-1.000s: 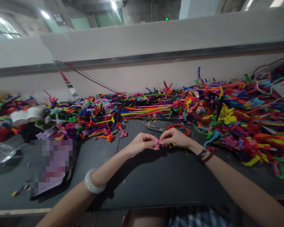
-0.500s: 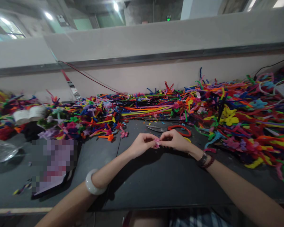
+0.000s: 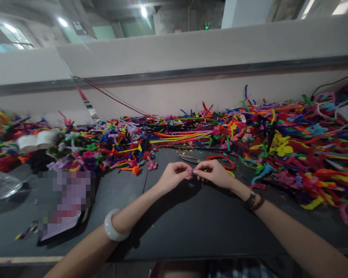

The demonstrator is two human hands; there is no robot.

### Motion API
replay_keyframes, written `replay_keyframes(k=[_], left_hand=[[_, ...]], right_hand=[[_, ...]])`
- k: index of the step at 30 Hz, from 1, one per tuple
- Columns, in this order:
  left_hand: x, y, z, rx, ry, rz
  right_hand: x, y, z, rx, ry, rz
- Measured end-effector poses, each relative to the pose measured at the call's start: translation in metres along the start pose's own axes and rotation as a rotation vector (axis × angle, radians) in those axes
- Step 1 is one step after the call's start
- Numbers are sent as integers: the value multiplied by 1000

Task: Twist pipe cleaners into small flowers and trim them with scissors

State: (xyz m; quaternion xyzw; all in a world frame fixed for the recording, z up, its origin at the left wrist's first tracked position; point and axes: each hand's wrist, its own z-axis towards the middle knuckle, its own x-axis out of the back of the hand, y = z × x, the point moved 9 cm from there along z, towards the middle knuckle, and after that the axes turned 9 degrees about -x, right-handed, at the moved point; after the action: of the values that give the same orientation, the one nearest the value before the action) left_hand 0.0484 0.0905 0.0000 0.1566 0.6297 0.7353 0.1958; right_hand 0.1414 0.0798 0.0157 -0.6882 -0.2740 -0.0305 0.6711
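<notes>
My left hand [image 3: 172,177] and my right hand [image 3: 213,173] meet above the dark worktable [image 3: 208,227]. Between their fingertips, both pinch a small pink pipe-cleaner piece [image 3: 190,170], partly hidden by the fingers. Just beyond my hands lie a pair of metal scissors [image 3: 190,158] and a red pipe-cleaner loop [image 3: 222,161]. A white bangle [image 3: 113,226] circles my left wrist, while a dark watch and beaded bracelets [image 3: 252,201] circle my right.
A long heap of multicoloured pipe cleaners and finished shapes [image 3: 292,152] runs along the wall at the table's back. White rolls [image 3: 36,141] and a clear plastic bag [image 3: 2,184] lie left, beside a pixelated flat object [image 3: 63,204].
The pink piece sits higher and is more tucked between my fingertips. The whole view has shifted slightly, and both hands still hold the piece.
</notes>
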Motion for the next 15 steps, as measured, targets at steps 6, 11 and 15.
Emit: replay_keyframes(k=[6, 11, 15], left_hand=[[-2, -6, -1, 89, -26, -59], [-6, -7, -2, 110, -53, -83], [-10, -5, -3, 111, -89, -94]], right_hand=[[-1, 1, 1, -9, -93, 30], [-3, 6, 0, -21, -193, 97], [-7, 12, 1, -78, -268, 178]])
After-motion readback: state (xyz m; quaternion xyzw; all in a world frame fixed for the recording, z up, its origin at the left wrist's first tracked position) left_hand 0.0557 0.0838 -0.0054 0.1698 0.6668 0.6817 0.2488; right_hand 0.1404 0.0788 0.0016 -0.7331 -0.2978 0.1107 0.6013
